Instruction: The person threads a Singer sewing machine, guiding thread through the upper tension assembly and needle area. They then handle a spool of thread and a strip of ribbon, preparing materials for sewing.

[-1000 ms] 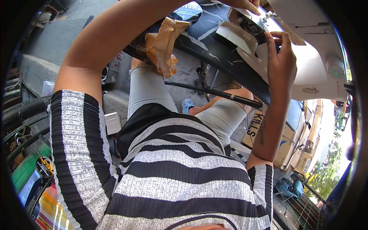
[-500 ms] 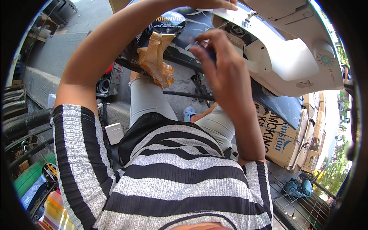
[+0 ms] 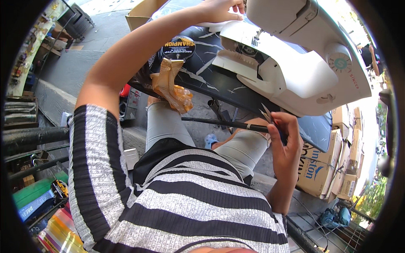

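Pointed silver snips (image 3: pixel 268 115), white sewing machine (image 3: pixel 307 78)

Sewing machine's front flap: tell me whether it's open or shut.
Open: the white flap is folded down, leaving the round metal part exposed.

We wear ribbed knit top (image 3: pixel 190 198), broad black and flecked-grey stripes across chest; short sleeves (image 3: pixel 97 168), same stripes running lengthwise; pale grey knee-length bottoms (image 3: pixel 164 122); black cloth (image 3: pixel 162 154) at waist; light-blue shoe (image 3: pixel 210 140).

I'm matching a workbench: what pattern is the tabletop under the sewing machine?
The tabletop is dark with white, marble-like veins; the head view shows it best.
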Demonstrator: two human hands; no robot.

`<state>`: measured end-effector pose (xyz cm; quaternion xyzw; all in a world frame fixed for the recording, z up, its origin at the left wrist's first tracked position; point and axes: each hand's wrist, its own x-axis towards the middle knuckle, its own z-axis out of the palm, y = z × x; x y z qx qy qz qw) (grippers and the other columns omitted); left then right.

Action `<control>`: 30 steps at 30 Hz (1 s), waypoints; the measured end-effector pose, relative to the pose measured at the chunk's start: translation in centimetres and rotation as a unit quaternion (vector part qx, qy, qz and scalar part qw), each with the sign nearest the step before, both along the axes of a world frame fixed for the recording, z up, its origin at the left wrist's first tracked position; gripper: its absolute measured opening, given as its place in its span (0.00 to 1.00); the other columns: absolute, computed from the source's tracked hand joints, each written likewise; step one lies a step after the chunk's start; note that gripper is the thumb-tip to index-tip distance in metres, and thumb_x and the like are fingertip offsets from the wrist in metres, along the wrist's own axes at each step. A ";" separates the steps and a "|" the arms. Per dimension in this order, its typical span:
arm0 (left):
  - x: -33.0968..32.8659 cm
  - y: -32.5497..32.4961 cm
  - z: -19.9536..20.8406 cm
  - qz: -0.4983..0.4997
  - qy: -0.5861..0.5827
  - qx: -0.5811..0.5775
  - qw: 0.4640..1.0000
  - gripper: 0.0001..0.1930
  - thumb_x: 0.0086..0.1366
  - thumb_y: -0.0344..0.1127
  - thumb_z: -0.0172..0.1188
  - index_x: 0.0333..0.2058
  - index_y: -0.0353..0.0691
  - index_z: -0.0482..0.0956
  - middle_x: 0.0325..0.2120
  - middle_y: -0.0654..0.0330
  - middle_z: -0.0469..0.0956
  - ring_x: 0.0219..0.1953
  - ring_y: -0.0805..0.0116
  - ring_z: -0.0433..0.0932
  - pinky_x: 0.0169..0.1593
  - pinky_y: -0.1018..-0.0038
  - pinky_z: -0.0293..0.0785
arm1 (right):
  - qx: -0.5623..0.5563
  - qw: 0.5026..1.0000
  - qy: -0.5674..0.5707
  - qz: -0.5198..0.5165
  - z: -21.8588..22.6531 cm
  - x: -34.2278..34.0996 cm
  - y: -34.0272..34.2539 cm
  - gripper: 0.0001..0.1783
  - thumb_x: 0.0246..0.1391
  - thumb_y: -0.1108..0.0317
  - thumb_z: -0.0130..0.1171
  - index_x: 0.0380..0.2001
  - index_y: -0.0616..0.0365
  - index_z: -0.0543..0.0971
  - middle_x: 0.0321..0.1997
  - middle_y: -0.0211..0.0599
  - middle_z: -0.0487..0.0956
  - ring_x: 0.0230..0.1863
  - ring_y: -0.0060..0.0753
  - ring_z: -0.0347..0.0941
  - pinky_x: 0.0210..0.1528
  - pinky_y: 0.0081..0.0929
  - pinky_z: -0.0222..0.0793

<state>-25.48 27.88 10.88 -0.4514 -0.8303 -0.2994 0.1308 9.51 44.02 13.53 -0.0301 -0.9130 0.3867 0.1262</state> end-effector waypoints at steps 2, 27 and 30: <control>-1.5 1.1 0.3 0.022 0.052 0.028 0.998 0.15 0.59 0.39 0.60 0.40 0.35 0.78 0.39 0.47 0.78 0.46 0.47 0.77 0.50 0.55 0.72 | -0.007 1.000 -0.002 -0.027 -0.6 0.7 1.4 0.12 0.64 0.65 0.60 0.46 0.60 0.75 0.36 0.38 0.80 0.36 0.29 0.77 0.41 0.26 0.72; 0.8 5.2 2.9 0.045 -0.191 -0.369 0.909 0.33 0.72 0.63 0.41 0.64 0.46 0.68 0.67 0.46 0.62 0.69 0.50 0.60 0.72 0.51 0.43 | -0.112 0.985 0.010 -0.127 -5.8 6.3 6.5 0.12 0.64 0.66 0.59 0.46 0.63 0.76 0.39 0.39 0.78 0.41 0.28 0.74 0.48 0.26 0.70; -2.1 5.1 2.7 0.070 -0.184 -0.287 0.937 0.36 0.69 0.66 0.44 0.65 0.45 0.67 0.66 0.46 0.63 0.68 0.50 0.62 0.71 0.54 0.49 | -0.075 0.983 0.057 -0.154 -6.2 6.9 8.1 0.13 0.65 0.67 0.59 0.47 0.62 0.76 0.40 0.38 0.78 0.41 0.27 0.74 0.46 0.26 0.70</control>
